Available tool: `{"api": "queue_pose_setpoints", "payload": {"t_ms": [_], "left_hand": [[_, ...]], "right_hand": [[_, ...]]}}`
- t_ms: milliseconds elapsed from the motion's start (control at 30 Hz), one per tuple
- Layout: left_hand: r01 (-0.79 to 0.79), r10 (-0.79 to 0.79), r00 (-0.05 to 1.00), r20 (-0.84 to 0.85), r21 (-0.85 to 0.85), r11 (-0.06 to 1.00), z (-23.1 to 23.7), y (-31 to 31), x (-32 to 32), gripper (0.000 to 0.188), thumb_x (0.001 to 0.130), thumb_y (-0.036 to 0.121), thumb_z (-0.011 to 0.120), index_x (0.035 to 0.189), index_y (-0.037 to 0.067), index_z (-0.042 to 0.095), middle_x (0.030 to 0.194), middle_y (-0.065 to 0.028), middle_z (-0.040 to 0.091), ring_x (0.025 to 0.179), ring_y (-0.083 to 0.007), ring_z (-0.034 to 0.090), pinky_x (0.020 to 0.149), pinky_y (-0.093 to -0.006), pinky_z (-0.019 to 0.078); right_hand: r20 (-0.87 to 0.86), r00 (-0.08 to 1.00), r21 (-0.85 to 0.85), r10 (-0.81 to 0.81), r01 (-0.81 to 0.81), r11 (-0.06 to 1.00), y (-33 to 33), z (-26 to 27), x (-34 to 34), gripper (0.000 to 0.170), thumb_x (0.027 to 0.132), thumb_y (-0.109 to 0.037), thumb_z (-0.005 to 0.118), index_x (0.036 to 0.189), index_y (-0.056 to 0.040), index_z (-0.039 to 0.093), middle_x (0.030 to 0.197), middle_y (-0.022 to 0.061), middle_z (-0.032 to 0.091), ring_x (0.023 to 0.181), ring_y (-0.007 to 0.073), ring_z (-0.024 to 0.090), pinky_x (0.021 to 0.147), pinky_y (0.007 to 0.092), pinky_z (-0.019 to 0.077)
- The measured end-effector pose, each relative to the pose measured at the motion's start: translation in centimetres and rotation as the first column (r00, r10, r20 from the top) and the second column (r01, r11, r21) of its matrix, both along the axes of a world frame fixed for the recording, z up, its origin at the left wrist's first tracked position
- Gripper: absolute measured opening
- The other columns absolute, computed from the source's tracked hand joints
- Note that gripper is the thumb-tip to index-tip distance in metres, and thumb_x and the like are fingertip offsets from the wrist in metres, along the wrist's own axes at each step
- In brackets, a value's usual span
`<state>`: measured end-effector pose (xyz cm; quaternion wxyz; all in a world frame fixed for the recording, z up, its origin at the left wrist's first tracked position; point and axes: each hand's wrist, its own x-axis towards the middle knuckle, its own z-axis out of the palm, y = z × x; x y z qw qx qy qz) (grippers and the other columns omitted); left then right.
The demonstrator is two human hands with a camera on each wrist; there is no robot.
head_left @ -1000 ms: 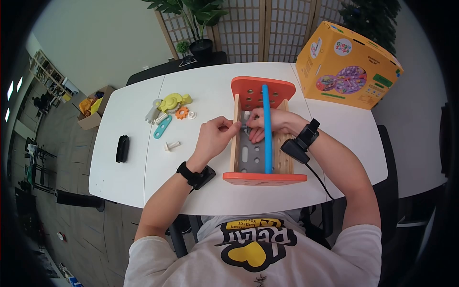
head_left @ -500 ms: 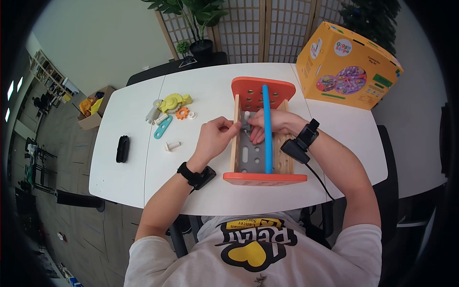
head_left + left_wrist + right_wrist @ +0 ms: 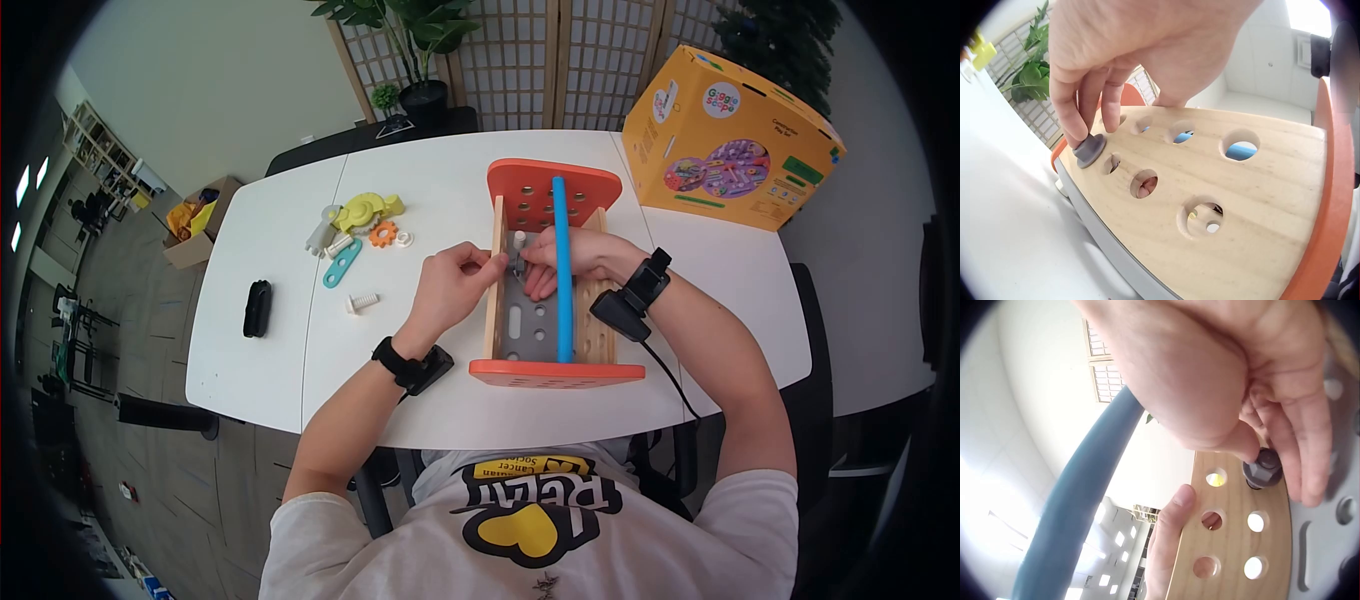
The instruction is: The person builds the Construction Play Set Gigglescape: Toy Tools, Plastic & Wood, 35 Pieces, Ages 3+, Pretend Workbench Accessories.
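A toy workbench frame has orange end boards (image 3: 556,374), a blue bar (image 3: 561,290), wooden side panels and a grey perforated base (image 3: 527,327). Outside the left panel (image 3: 1260,200), my left hand (image 3: 455,287) pinches the grey bolt head (image 3: 1090,150) that sits against a hole, its thumb over the panel's top edge. Inside the frame, my right hand (image 3: 572,258) reaches under the bar; in the right wrist view its thumb and fingers hold a dark grey nut (image 3: 1262,469) on the bolt's end at the panel. A white peg (image 3: 520,240) stands close by.
Left of the frame lie yellow pieces (image 3: 366,210), an orange gear (image 3: 382,234), a teal strip (image 3: 342,264), a white screw (image 3: 362,302) and a black case (image 3: 257,309). A yellow box (image 3: 730,140) stands at the back right, a potted plant behind the table (image 3: 420,415).
Both hands keep their places at the left panel. The right hand's fingers have shifted slightly around the nut, and the white peg shows more clearly than a second ago.
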<state>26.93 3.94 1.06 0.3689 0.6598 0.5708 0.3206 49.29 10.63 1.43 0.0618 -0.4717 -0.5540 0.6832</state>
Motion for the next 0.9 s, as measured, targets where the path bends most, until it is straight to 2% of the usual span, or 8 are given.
{"api": "queue_pose_setpoints", "payload": {"t_ms": [100,200,300,400,500,700,800,900], "left_hand": [[0.001,-0.001,1.0,-0.001,-0.003,1.0,0.0,0.0,0.0,0.041,0.095,0.038,0.072,0.095,-0.003,0.074,0.079,-0.0084,0.072,0.074,-0.0123,0.065,0.069,-0.0282,0.0518],[0.001,-0.001,1.0,0.006,0.004,1.0,-0.2,0.1,0.0,0.04,0.095,0.037,0.072,0.095,-0.003,0.074,0.078,-0.0083,0.072,0.074,-0.0122,0.065,0.069,-0.0279,0.0517],[-0.001,0.001,1.0,0.005,0.004,1.0,-0.3,0.1,-0.1,0.04,0.095,0.037,0.072,0.095,-0.003,0.074,0.078,-0.0084,0.072,0.074,-0.0121,0.065,0.069,-0.0279,0.0517],[-0.004,0.004,1.0,-0.001,0.007,1.0,-0.3,0.1,0.0,0.041,0.095,0.038,0.072,0.095,-0.003,0.074,0.079,-0.0085,0.072,0.074,-0.0123,0.065,0.069,-0.0284,0.0517],[-0.007,0.007,1.0,-0.009,0.005,1.0,-0.2,0.1,0.0,0.043,0.094,0.039,0.072,0.095,-0.004,0.074,0.079,-0.0087,0.072,0.074,-0.0126,0.065,0.069,-0.0288,0.0518],[-0.004,0.004,1.0,0.004,0.006,1.0,-0.3,0.1,0.0,0.043,0.094,0.039,0.072,0.095,-0.004,0.074,0.079,-0.0093,0.073,0.075,-0.0129,0.065,0.07,-0.0289,0.0522],[-0.004,0.004,1.0,0.018,0.01,1.0,-0.4,0.1,0.0,0.043,0.095,0.038,0.072,0.095,-0.005,0.074,0.079,-0.0093,0.073,0.075,-0.0129,0.066,0.07,-0.0288,0.0523],[-0.011,0.011,1.0,0.012,0.005,1.0,-0.3,0.0,0.0,0.043,0.095,0.038,0.072,0.095,-0.005,0.074,0.08,-0.0092,0.073,0.075,-0.0128,0.066,0.071,-0.0287,0.0525]], "right_hand": [[-0.018,1.0,-0.01,-0.019,0.019,1.0,0.4,-0.6,0.2,0.039,0.106,-0.027,0.054,0.116,0.0111,0.055,0.103,0.0245,0.07,0.09,0.0276,0.076,0.078,0.0296,0.0647],[-0.025,0.993,0.021,-0.119,0.119,0.993,-1.2,1.7,-0.7,0.038,0.104,-0.026,0.059,0.119,0.0081,0.052,0.104,0.0251,0.069,0.09,0.0272,0.076,0.079,0.0303,0.0649],[-0.065,0.991,0.036,-0.12,0.123,0.992,-1.0,0.9,-0.5,0.037,0.101,-0.022,0.064,0.12,0.0054,0.05,0.105,0.0252,0.069,0.089,0.0264,0.075,0.079,0.03,0.0649],[-0.122,0.992,0.046,-0.033,0.039,0.998,-0.1,-0.9,0.3,0.029,0.1,-0.018,0.066,0.112,0.0054,0.053,0.104,0.0241,0.069,0.089,0.0246,0.075,0.079,0.0287,0.0646],[-0.1,0.995,0.02,-0.02,0.022,1.0,0.1,-0.7,0.3,0.025,0.101,-0.016,0.063,0.108,0.0066,0.055,0.103,0.0233,0.07,0.088,0.0233,0.075,0.078,0.0271,0.0641],[-0.021,0.996,-0.041,-0.089,0.088,0.995,0.0,0.1,-0.2,0.023,0.1,-0.014,0.064,0.107,0.0072,0.057,0.101,0.0211,0.07,0.085,0.0214,0.075,0.075,0.0251,0.0635],[-0.008,0.997,0.057,-0.082,0.082,0.995,-1.0,1.4,-0.8,0.024,0.1,-0.015,0.066,0.106,0.0065,0.057,0.099,0.0186,0.07,0.085,0.021,0.075,0.075,0.0255,0.0635],[-0.097,0.994,0.079,-0.052,0.06,0.995,-0.3,-0.6,0.1,0.024,0.099,-0.015,0.067,0.105,0.0059,0.057,0.098,0.017,0.069,0.084,0.0208,0.075,0.074,0.0258,0.0636]]}}
